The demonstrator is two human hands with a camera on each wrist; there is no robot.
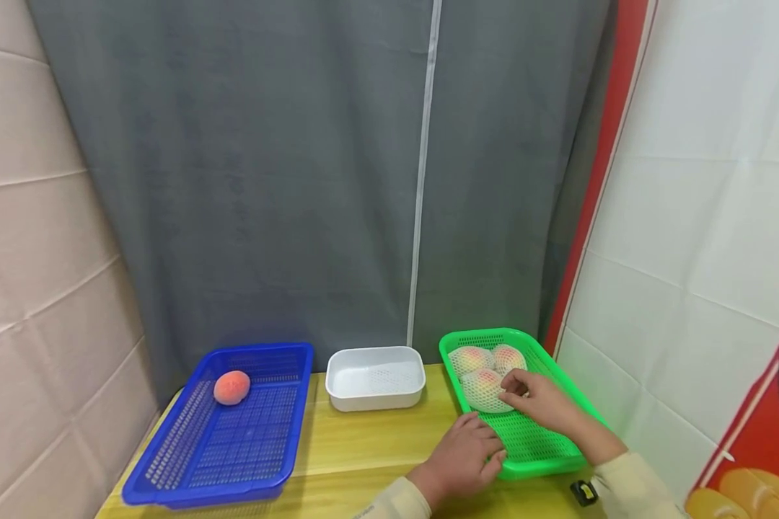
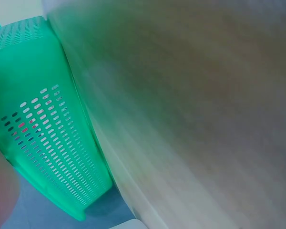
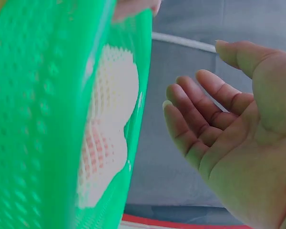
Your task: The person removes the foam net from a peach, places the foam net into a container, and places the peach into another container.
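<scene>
In the head view, three peaches (image 1: 485,390) in white foam nets lie grouped at the far end of a green basket (image 1: 526,469). Just above the nearest peach is my right hand (image 1: 545,405), its fingers loosely bent and nothing between them. The right wrist view shows that empty hand (image 3: 238,129) with thumb and fingers apart, beside the green basket wall (image 3: 47,114). My left hand (image 1: 462,460) rests at the basket's near left rim. Only a blurred part of it (image 2: 1,191) appears in the left wrist view, and its fingertips are partly hidden.
A blue basket (image 1: 217,497) on the left holds one bare pink peach (image 1: 231,388). Between the baskets stands a white tray (image 1: 375,402) on the yellow wooden table (image 1: 350,450). A grey curtain (image 1: 266,180) hangs behind. A small black object (image 1: 583,493) is by the right sleeve.
</scene>
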